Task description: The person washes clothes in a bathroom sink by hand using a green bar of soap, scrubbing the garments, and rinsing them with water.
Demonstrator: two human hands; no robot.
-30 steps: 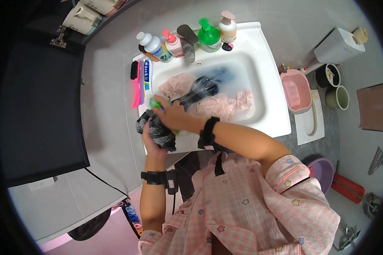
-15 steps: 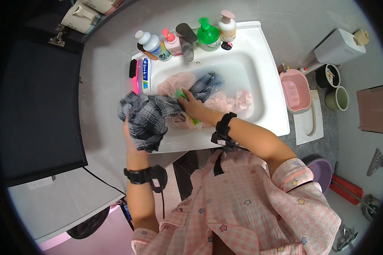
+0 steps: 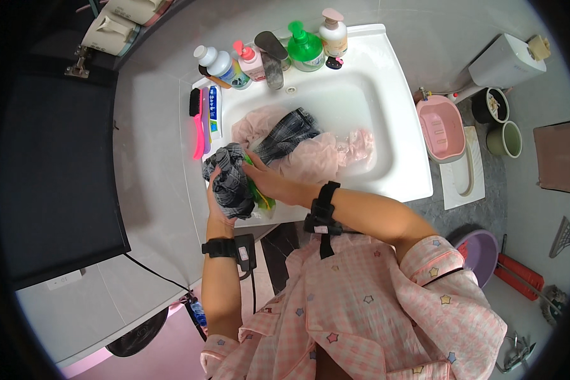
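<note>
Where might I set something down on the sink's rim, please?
Free: the sink's right rim, between basin and outer edge, and the back right corner beside the white pump bottle. Crowded: further left along the back, with bottles; left rim, with pink brush; front left corner, near left hand, right hand and plaid cloth.

White characters (image 3: 215, 103) stood on the blue part of the toothpaste tube (image 3: 215, 113). Printed labels (image 3: 313, 63) marked the white-capped bottle (image 3: 221, 65), pink pump bottle (image 3: 251, 63), green pump bottle (image 3: 304, 47) and white pump bottle (image 3: 333, 33), their lettering too small to read. White stickers (image 3: 242, 253) on the black wrist devices (image 3: 249, 247) were likewise illegible.
</note>
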